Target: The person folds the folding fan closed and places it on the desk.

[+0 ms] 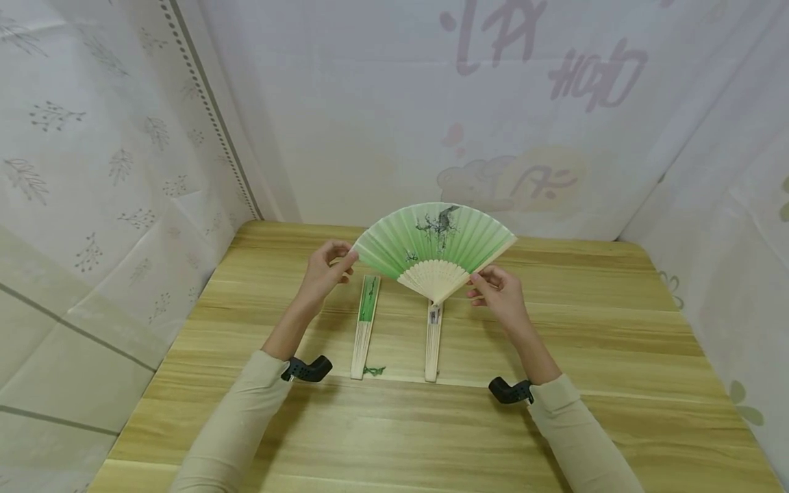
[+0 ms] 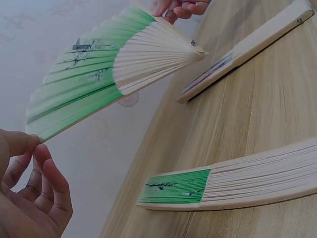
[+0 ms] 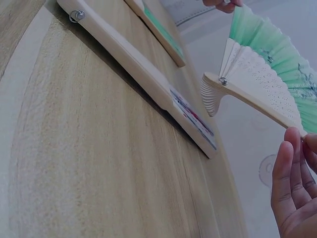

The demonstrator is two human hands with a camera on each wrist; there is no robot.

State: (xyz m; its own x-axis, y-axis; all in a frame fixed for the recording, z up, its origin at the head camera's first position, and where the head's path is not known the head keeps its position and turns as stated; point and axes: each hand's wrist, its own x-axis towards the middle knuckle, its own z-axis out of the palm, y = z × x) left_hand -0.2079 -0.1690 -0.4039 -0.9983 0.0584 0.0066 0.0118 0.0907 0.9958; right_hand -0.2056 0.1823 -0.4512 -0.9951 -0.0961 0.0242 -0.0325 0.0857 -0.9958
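Note:
A green folding fan (image 1: 468, 236) with pale ribs and a dark branch print is spread wide above the table. At its left outer tip, my left hand (image 1: 325, 270) pinches the edge between thumb and finger, as the left wrist view shows with the hand (image 2: 37, 191). My right hand (image 1: 504, 296) pinches the right guard stick; in the right wrist view the fingertips of that hand (image 3: 297, 183) grip it. Below lie two folded fans: one with green cloth (image 1: 368, 301) and a green tassel (image 1: 374, 370), the other a pale fan (image 1: 433, 349) with a dark print.
The wooden table (image 1: 555, 438) carries the folded fans side by side near its middle. A printed curtain (image 1: 345, 123) hangs behind its far edge, with more patterned cloth (image 1: 92, 205) along the left. Dark wrist cameras (image 1: 311, 368) sit on both forearms.

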